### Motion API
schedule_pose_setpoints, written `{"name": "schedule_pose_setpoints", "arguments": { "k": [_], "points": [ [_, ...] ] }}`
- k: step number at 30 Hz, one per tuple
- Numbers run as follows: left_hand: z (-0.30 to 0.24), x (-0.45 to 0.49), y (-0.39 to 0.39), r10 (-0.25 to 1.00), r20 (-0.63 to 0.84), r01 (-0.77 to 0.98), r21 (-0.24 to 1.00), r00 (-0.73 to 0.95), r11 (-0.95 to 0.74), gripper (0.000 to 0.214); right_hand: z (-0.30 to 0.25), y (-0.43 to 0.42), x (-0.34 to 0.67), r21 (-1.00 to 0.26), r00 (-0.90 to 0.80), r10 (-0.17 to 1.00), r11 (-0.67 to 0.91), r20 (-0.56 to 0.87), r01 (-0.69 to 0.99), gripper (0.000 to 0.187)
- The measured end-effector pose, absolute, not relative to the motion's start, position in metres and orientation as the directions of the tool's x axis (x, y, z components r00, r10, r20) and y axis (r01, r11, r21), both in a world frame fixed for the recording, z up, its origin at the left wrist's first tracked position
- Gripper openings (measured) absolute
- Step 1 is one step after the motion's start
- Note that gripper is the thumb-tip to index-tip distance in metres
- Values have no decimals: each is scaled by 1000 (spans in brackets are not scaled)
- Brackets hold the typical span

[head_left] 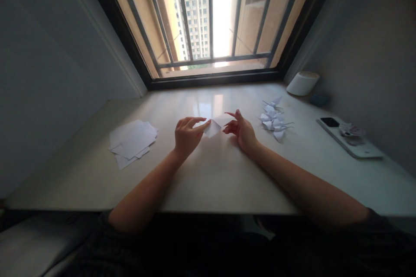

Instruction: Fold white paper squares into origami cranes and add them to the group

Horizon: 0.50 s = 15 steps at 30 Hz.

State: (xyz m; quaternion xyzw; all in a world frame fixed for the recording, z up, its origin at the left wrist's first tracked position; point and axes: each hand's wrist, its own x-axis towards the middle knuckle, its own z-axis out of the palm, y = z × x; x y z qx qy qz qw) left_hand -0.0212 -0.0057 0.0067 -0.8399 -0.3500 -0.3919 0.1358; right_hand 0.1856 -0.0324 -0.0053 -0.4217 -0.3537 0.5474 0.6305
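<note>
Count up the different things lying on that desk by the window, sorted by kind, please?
Paper being folded, between left hand and right hand: 1
Stack of loose sheets: 1
Heap of folded paper figures: 1, figures too small to count
Phone: 1
White roll: 1
Total: 5

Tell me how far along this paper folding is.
Done: a small cluster of folded paper cranes lies right of the hands. In hand: the left hand and right hand both pinch one partly folded white sheet on the desk. Left: a stack of flat sheets waits unfolded.
</note>
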Motion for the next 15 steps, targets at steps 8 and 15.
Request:
{"name": "schedule_pose_setpoints", "arguments": {
  "k": [8, 15],
  "points": [
    [3, -17, -5, 636, 681, 661, 294, 362, -690, 44, -14, -28, 188, -947, 207, 974, 150, 92, -284, 53],
    [-3, -18, 13, 983, 175, 185, 965, 62, -184, 56, -15, -25, 191, -946, 228, 968, 167, 105, -277, 51]
  ]
}}
